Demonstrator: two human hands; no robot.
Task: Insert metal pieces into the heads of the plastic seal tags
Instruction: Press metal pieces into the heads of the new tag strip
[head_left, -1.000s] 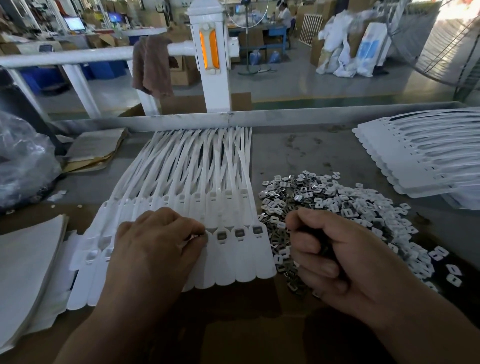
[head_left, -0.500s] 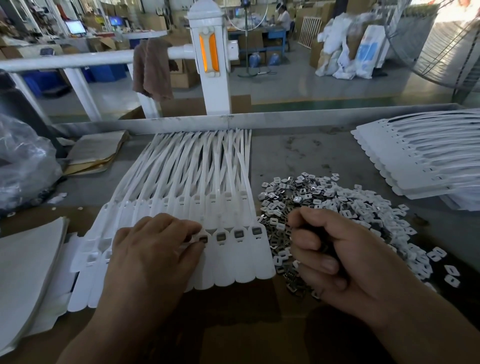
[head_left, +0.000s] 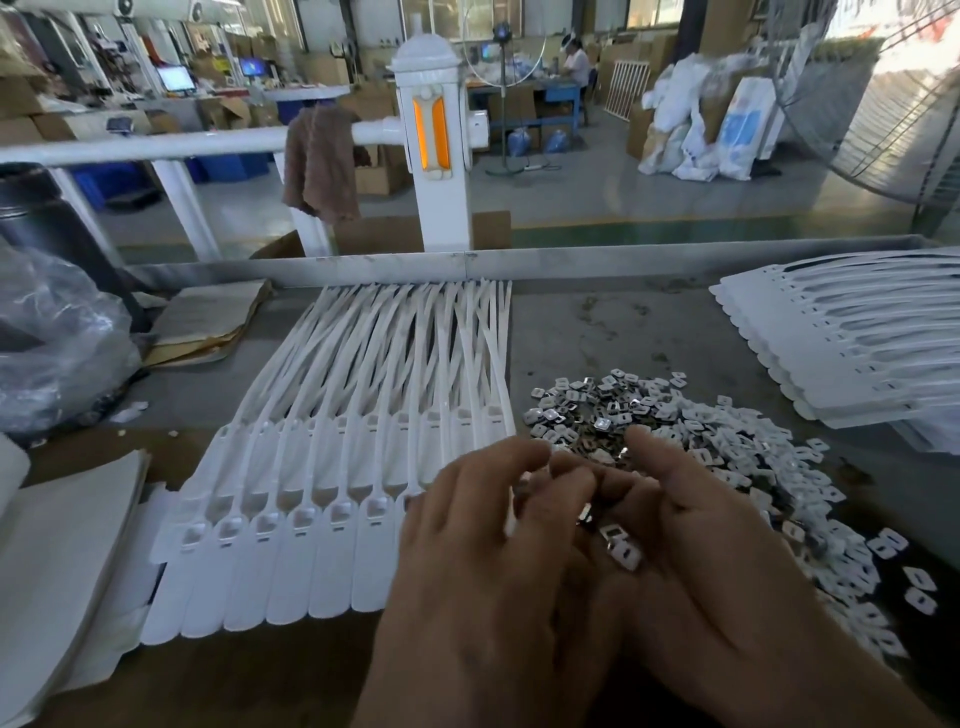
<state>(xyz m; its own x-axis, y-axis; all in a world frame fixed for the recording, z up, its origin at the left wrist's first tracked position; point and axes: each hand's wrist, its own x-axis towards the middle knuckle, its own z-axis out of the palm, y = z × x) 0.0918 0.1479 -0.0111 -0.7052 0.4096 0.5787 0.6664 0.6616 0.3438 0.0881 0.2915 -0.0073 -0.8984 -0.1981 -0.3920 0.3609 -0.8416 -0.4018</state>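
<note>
A row of white plastic seal tags (head_left: 311, 525) lies side by side on the bench, heads toward me, and several of the heads show open square slots. Right of the row spreads a pile of small metal pieces (head_left: 675, 431). My right hand (head_left: 717, 561) is cupped over the near edge of the pile and holds a few metal pieces (head_left: 621, 548) in its palm. My left hand (head_left: 483, 551) covers the right end of the row. Its curled fingertips reach into the right palm and pinch one piece there, though motion blurs the contact.
A second stack of white tags (head_left: 857, 343) lies at the far right. On the left are a stack of paper sheets (head_left: 57, 561), a crumpled plastic bag (head_left: 57, 338) and worn cardboard (head_left: 208, 322). A metal rail (head_left: 571, 262) bounds the bench's far edge.
My left hand has left the tag heads and moved right to meet my right hand. The right hand has loosened from a fist to a cupped palm showing metal pieces.
</note>
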